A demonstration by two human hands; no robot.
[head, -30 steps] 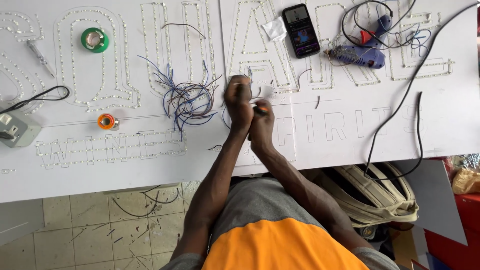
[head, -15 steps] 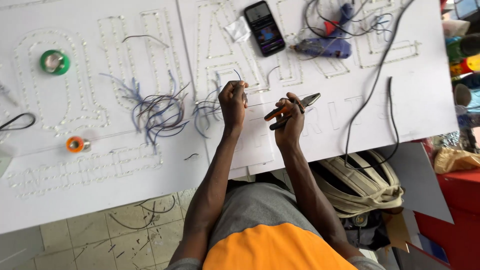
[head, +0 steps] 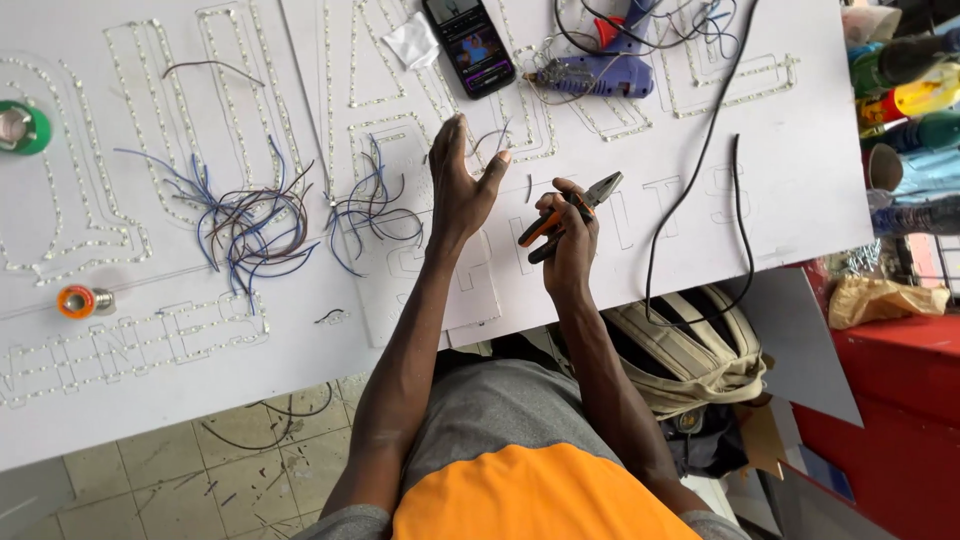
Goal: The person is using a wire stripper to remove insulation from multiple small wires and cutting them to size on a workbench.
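While the left hand [head: 462, 185] lies spread wide and flat over the white sign board [head: 820, 190], its fingers point toward 12 o'clock and its thumb tip sits at a short loose wire piece [head: 490, 138]; nothing is gripped. Right hand [head: 568, 232] is closed around orange-handled pliers [head: 570, 212], nose aimed toward 2 o'clock, jaws slightly parted, held just above the board. Pliers lie just beside the left hand, at its 3 o'clock.

Board carries large letter outlines studded with small LED dots [head: 130, 235]. Bundle of blue and brown wires [head: 250, 225] at 9 o'clock of the left hand; a smaller blue tuft [head: 372, 205] lies between bundle and hand. Smartphone [head: 467, 45], screen lit, at 12 o'clock of the left hand. Blue glue gun [head: 600, 70] with tangled black cable at 1 o'clock. Long black cable [head: 700, 170] runs down the board at 3 o'clock of the pliers. Green tape roll [head: 22, 128] and orange spool [head: 78, 301] at far 9 o'clock.
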